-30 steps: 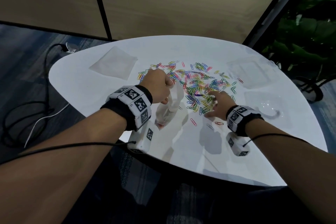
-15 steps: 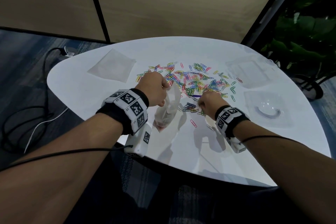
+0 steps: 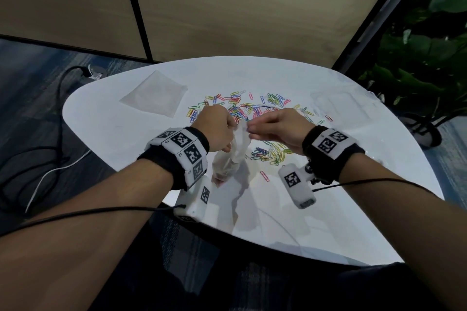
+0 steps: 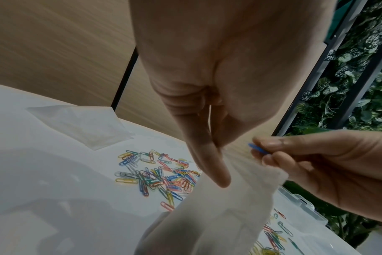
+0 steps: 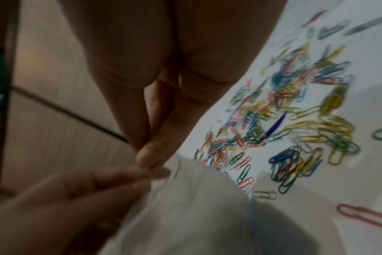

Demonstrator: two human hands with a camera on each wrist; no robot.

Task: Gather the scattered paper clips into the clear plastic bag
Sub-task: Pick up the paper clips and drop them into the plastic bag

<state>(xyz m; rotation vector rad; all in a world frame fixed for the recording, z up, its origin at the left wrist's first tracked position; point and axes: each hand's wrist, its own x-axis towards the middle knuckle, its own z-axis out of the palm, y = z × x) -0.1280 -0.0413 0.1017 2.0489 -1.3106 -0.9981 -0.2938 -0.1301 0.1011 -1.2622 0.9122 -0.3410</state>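
Note:
My left hand (image 3: 233, 127) pinches the top rim of the clear plastic bag (image 3: 231, 158), which hangs down to the white table (image 3: 106, 139). My right hand (image 3: 249, 129) is at the bag's mouth, close to the left fingers. In the left wrist view the right hand (image 4: 260, 150) pinches a blue paper clip (image 4: 257, 148) just above the bag (image 4: 218, 207). Many coloured paper clips (image 3: 242, 106) lie scattered behind the hands. A smaller heap (image 3: 267, 154) lies under my right wrist, and a single pink clip (image 3: 264, 176) lies nearer me. What is inside the bag is hidden.
A second flat clear bag (image 3: 154, 94) lies at the back left of the table. Clear plastic trays (image 3: 338, 106) sit at the right side. Plants (image 3: 417, 70) stand beyond the right edge. Cables (image 3: 50, 154) run over the floor at the left.
My right hand has risen from the clip pile and moved left to the bag's mouth with a clip. My left hand has kept hold of the bag.

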